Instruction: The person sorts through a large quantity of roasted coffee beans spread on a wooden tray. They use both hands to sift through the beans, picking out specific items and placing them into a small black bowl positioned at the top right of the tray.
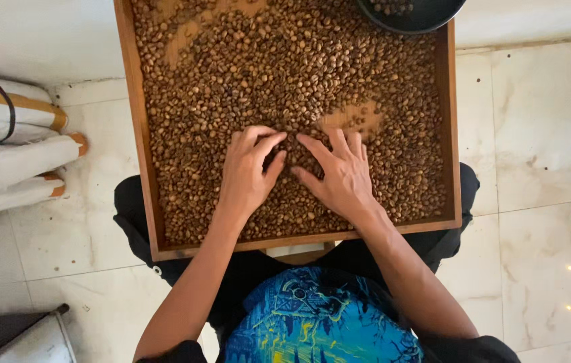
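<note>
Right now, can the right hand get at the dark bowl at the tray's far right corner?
Probably yes. The right hand rests on the beans, and only loose beans lie between it and the dark bowl overhanging the wooden tray; nothing blocks a forward reach.

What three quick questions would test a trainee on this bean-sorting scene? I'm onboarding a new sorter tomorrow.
1. True or false: both hands rest flat on the beans in the wooden tray.
2. Which thing overlaps the tray's far right corner? A) dark round bowl B) white sack C) glass jar
3. Where does bare tray floor show closest to the right hand?

Key
1. True: the left hand and right hand lie palm-down on the coffee beans, fingertips nearly meeting.
2. A
3. Just beyond its fingertips, slightly to the right.
</note>
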